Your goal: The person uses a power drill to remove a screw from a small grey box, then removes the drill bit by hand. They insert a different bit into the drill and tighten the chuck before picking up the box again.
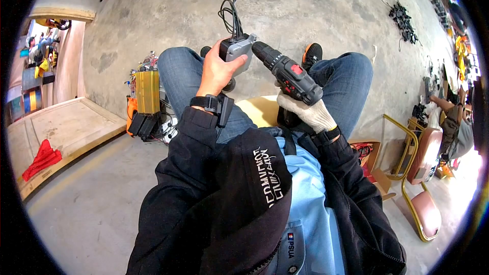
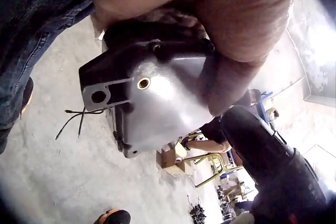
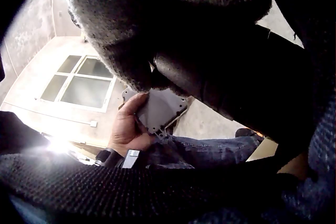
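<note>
A grey and black boxy housing is held up between the knees by my bare left hand, the thumb along its grey side. Black cables stick out from its far end. The left wrist view shows its smooth grey face, a brass-coloured ringed hole and a mounting lug at one corner. In a white knitted glove, my right hand grips a black and grey cordless drill with red parts. The chuck points at the housing, close to its right side. Most of the drill's handle is hidden behind the glove.
Left of the legs stand a gold metal box and assorted electronics. A wooden panel bears a red cloth. On the right are a pink-seated chair, a cardboard box and another person. Black cables lie farther off.
</note>
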Motion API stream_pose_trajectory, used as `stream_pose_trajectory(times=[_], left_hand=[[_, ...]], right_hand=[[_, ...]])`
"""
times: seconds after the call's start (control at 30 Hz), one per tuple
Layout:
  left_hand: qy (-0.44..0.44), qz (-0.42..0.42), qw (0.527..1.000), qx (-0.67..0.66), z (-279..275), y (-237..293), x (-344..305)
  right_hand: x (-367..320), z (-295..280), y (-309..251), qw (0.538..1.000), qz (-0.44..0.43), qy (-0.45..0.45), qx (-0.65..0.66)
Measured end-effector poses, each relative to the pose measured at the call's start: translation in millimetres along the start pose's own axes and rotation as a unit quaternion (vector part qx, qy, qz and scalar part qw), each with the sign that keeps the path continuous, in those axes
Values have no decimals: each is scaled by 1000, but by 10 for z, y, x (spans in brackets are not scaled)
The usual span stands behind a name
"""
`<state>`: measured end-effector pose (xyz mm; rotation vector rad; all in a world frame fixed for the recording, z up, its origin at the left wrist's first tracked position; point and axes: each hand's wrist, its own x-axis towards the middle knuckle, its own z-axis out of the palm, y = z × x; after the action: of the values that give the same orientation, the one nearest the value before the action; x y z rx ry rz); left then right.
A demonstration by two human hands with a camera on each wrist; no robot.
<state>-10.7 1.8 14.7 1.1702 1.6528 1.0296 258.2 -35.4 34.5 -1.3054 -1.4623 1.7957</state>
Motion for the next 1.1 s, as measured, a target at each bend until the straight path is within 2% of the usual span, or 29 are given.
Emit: stream_pose_trajectory(times=[0.57, 1.1], left_hand=[[-9, 21, 1000, 9, -12, -93, 34], [-15, 33, 999, 11, -16, -90, 30]], right_hand=[[-5, 2, 25, 999, -7, -5, 34], [17, 6, 110, 1000, -21, 6, 9]])
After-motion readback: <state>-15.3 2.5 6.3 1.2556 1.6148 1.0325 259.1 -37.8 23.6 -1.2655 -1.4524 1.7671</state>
